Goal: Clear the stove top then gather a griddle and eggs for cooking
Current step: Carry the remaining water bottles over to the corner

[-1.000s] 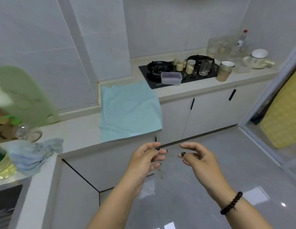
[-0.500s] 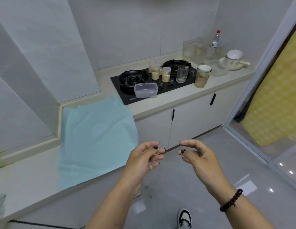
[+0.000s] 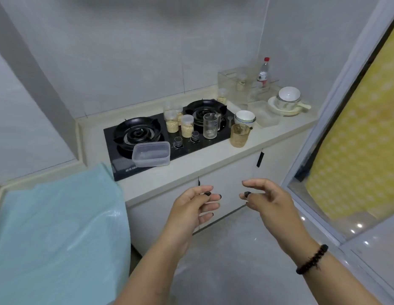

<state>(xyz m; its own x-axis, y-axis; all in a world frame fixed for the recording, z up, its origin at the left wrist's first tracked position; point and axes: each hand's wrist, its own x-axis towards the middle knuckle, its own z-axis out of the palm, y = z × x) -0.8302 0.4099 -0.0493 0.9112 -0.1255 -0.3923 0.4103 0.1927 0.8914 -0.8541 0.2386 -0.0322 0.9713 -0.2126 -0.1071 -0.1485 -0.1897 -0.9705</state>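
Black stove top (image 3: 147, 150), frame centre: we list a clear plastic tub (image 3: 151, 154), grain jars (image 3: 187, 126) and a glass mug (image 3: 210, 125) still on it. Left hand (image 3: 191, 208), right hand (image 3: 268, 201): loosely curled, empty. Clearing not yet begun; next, reach the tub. Griddle, eggs: unseen.

One head-worn wide-angle view is given. The scene is seen from above, forward and down, toward the stove top (image 3: 167, 137) on the counter (image 3: 213, 157), which is near; the floor is seen below.
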